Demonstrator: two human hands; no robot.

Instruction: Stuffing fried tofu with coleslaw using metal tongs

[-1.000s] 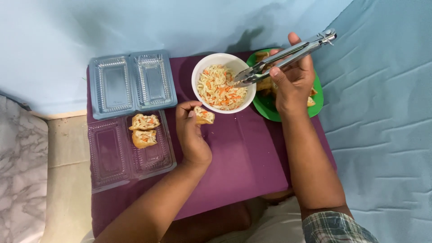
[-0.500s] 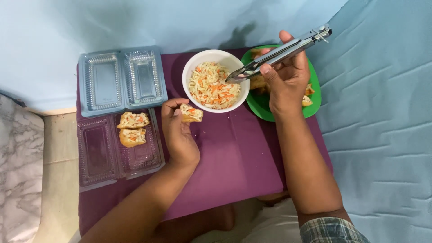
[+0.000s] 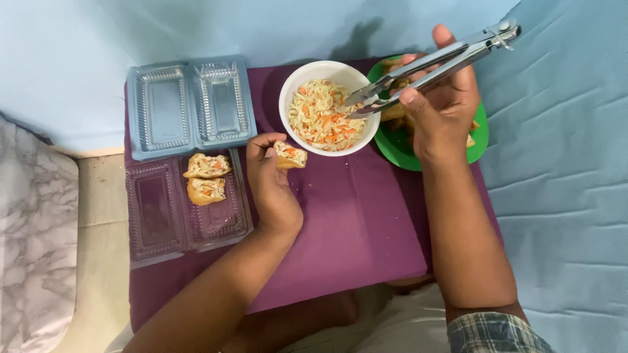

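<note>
Two clear clamshell boxes [image 3: 190,108], three stuffed pieces [image 3: 207,166], one bowl [image 3: 292,85], one green plate [image 3: 481,134], one tongs [image 3: 432,65].

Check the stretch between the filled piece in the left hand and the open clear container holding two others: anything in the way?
Nothing visible. The left hand holds the filled piece just right of the clear container; only bare purple cloth lies between, and the lid is folded back.

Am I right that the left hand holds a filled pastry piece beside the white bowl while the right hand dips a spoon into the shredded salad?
Not quite. In the head view the right hand holds metal tongs, not a spoon, with the tips in the shredded salad. The left hand does hold a filled pastry piece beside the white bowl.
</note>
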